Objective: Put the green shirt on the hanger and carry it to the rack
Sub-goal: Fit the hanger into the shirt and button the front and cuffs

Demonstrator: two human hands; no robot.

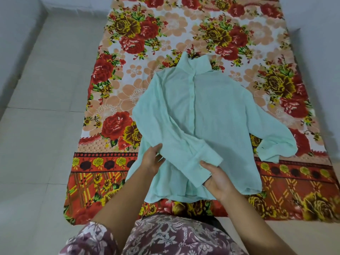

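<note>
A pale green button-front shirt [202,111] lies face up on a floral cloth, collar pointing away from me. Its left sleeve is folded across the lower front; the other sleeve stretches out to the right. My left hand [151,159] grips the folded sleeve near its left edge. My right hand [217,177] holds the cuff end of that same sleeve, thumb on top. No hanger or rack is in view.
The red and orange floral cloth [114,100] is spread over a light tiled floor [40,126]. A pale wall runs along the left side. My patterned maroon clothing [165,236] fills the bottom of the view.
</note>
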